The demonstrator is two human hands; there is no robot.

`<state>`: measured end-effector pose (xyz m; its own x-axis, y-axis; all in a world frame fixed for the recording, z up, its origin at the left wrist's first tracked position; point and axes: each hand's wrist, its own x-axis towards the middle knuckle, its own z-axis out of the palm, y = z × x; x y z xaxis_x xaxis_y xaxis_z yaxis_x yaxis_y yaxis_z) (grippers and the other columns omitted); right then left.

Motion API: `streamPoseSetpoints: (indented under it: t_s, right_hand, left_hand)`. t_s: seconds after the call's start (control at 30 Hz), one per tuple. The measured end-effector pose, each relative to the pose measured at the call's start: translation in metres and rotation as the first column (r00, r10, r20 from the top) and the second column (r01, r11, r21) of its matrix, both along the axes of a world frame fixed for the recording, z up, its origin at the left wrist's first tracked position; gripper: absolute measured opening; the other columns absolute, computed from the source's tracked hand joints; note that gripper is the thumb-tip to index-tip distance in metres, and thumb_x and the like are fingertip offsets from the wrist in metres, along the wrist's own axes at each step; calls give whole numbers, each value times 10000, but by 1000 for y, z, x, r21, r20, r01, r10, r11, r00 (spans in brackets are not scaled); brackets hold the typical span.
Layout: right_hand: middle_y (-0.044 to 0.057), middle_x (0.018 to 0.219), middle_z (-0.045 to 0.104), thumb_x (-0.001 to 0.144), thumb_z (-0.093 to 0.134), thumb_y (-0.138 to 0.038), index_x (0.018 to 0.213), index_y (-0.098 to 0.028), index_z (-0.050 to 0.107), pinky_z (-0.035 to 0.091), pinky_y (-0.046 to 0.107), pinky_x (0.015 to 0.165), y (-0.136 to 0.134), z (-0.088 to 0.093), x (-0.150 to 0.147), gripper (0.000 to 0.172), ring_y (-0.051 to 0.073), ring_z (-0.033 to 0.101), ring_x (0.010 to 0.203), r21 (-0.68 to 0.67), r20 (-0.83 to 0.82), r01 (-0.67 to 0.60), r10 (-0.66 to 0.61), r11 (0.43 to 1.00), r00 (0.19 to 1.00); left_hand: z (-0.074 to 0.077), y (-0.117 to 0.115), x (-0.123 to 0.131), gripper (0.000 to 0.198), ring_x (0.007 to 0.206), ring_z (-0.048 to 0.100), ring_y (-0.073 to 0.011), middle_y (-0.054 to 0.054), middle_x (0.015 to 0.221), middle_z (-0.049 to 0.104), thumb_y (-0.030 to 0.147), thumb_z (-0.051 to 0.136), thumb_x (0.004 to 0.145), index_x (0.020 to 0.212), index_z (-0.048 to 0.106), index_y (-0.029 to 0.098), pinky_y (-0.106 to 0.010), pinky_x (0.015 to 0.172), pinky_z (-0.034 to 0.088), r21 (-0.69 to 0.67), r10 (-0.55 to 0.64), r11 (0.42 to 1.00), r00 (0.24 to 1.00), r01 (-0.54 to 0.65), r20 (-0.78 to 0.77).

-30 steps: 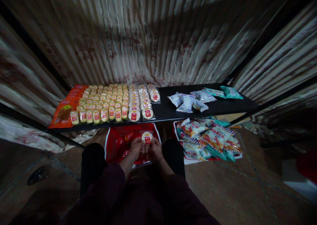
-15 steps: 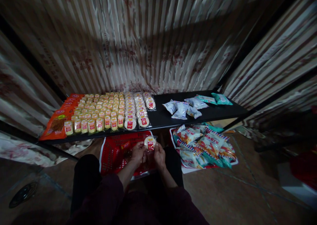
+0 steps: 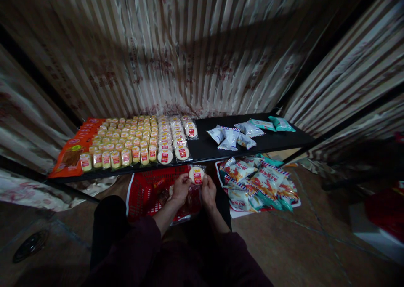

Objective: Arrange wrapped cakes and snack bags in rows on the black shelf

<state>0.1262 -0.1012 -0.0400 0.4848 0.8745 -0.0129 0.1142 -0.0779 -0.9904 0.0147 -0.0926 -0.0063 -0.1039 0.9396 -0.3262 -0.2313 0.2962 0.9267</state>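
Both of my hands hold a clear strip of round wrapped cakes [image 3: 196,176] with red labels, just in front of the black shelf's [image 3: 208,149] edge. My left hand [image 3: 180,189] grips the strip's left side, my right hand [image 3: 208,191] its right side, fingers closed. The top cake stands above my fingers; the rest of the strip hangs down between my hands. Below them sits a red plastic basket [image 3: 145,194] on the floor. On the shelf lie rows of the same round cakes [image 3: 172,140] and smaller yellow wrapped cakes [image 3: 126,142].
Orange packets [image 3: 72,150] line the shelf's left end. White-blue packets [image 3: 230,137] and teal packets [image 3: 273,124] lie on its right half. A tray of colourful snack bags [image 3: 259,182] rests on the floor right of the basket. Striped curtains hang behind and beside.
My hands have lifted the strip of round cakes up and to the right, from over the basket toward the shelf's edge. The camera has shifted slightly.
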Motion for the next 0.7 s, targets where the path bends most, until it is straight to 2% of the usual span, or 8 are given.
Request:
streamPoseSetpoints:
  t_s: [0.23, 0.4, 0.53, 0.7]
  right_hand:
    - [98, 899, 702, 842, 375, -596, 990, -155, 668, 453, 336, 761, 11, 15, 17, 550, 229, 602, 810, 2, 119, 50, -50, 999, 992]
    - [85, 830, 709, 830, 384, -614, 931, -160, 690, 443, 317, 712, 27, 23, 29, 557, 225, 590, 773, 54, 118, 89, -95, 995, 988]
    - [74, 794, 703, 820, 394, -623, 907, -164, 694, 435, 306, 679, 43, 31, 33, 555, 218, 578, 739, 63, 125, 102, -109, 993, 986]
    - [85, 836, 694, 818, 382, -609, 898, -152, 684, 434, 306, 670, 66, 42, 35, 554, 210, 569, 729, 69, 123, 84, -92, 994, 988]
  left_hand:
    - [-1, 16, 18, 190, 715, 638, -110, -22, 787, 692, 35, 588, 721, 840, 653, 169, -204, 689, 500, 95, -56, 994, 998, 60, -42]
    - [8, 28, 32, 170, 638, 612, -94, 5, 737, 661, 80, 595, 748, 880, 635, 179, -182, 611, 475, 90, -71, 993, 995, 77, -65]
    - [17, 39, 37, 166, 660, 621, -95, 11, 737, 637, 83, 582, 763, 898, 600, 178, -186, 628, 477, 105, -48, 993, 995, 57, -88]
    - [26, 53, 40, 172, 648, 620, -97, 5, 775, 617, 55, 539, 774, 888, 561, 182, -183, 578, 466, 98, -34, 994, 993, 45, -115]
